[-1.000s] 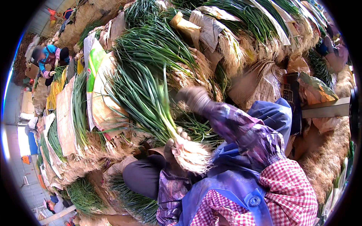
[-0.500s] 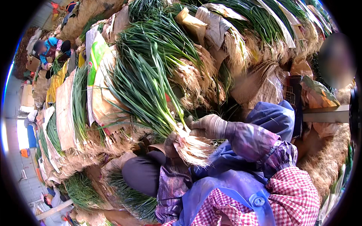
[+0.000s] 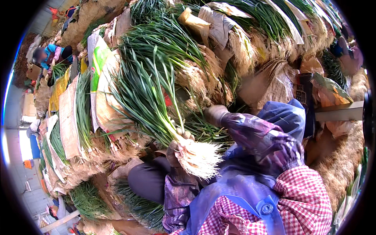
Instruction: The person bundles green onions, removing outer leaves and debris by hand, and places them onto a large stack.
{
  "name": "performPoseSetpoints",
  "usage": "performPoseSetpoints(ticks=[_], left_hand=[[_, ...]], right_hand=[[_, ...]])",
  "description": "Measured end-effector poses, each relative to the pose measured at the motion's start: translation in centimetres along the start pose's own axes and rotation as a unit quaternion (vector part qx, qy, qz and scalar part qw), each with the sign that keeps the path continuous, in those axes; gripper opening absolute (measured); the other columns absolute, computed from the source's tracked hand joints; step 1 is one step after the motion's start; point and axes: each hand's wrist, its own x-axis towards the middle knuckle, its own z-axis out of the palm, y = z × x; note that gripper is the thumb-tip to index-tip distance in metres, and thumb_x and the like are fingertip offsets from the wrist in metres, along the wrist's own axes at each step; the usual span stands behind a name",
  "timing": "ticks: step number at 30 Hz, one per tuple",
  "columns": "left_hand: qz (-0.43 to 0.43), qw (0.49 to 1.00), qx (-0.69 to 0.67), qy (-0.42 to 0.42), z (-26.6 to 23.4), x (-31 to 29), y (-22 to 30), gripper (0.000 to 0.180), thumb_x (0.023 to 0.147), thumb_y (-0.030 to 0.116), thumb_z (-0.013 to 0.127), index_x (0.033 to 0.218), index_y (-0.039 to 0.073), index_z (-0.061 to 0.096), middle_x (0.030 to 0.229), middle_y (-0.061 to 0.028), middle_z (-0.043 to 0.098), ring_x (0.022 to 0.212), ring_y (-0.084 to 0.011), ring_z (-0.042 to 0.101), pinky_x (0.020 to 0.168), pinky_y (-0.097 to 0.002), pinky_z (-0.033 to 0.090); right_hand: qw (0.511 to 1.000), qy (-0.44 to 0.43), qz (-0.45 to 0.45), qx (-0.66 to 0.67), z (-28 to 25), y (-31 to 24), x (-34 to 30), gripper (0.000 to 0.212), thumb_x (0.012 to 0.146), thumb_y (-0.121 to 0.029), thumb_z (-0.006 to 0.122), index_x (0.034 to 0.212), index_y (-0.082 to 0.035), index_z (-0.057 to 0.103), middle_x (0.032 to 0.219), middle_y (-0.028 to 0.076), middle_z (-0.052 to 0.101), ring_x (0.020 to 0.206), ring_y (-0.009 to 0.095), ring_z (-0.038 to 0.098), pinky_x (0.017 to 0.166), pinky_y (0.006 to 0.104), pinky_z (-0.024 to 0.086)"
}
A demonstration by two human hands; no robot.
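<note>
My gloved left hand (image 3: 173, 152) is closed around the pale stems of a bunch of green garlic (image 3: 166, 125). Its long green leaves fan out to the upper left, and its whitish roots (image 3: 199, 156) hang toward my lap. Away from that bunch, my gloved right hand (image 3: 215, 115) is at the lower edge of a larger heap of green garlic (image 3: 164, 43). Motion smears this hand, so its fingers cannot be made out. Loose green leaves (image 3: 207, 133) lie below it, beside the held bunch.
Rows of green garlic with tan roots (image 3: 282, 51) stand at the back, separated by paper and sack sheets (image 3: 225, 29). More wrapped bundles (image 3: 82, 113) line the left. A pale beam (image 3: 338, 111) crosses at the right. One person (image 3: 55, 55) sits far left; another person's sleeve (image 3: 350, 58) shows far right.
My right hand has left the stems of the held bunch and moved up and slightly left toward the heap. My left hand keeps its hold, slightly lower, with the roots turned more into view.
</note>
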Motion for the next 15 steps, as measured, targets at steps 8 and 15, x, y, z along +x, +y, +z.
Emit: performPoseSetpoints(ticks=[8,15], left_hand=[[0.027,0.997,0.000,-0.070,-1.5,0.4,1.4,0.048,0.077,0.020,0.067,0.114,0.000,0.042,0.088,-0.0040,0.045,0.084,-0.0168,0.044,0.084,-0.0339,0.041],[0.033,0.994,0.062,-0.083,0.5,2.5,1.7,0.030,0.079,0.018,0.064,0.100,0.008,0.046,0.084,-0.0035,0.046,0.091,-0.0204,0.046,0.091,-0.0356,0.039]], right_hand=[[0.877,0.423,-0.068,0.218,-9.7,1.6,2.1,0.018,0.085,-0.031,0.059,0.095,-0.017,0.062,0.084,0.009,0.066,0.079,0.027,0.064,0.068,0.0393,0.050],[0.929,0.131,-0.137,0.319,-14.1,2.5,7.7,0.047,0.073,-0.041,0.074,0.099,-0.003,0.064,0.082,0.008,0.063,0.077,0.019,0.060,0.068,0.0313,0.047]])
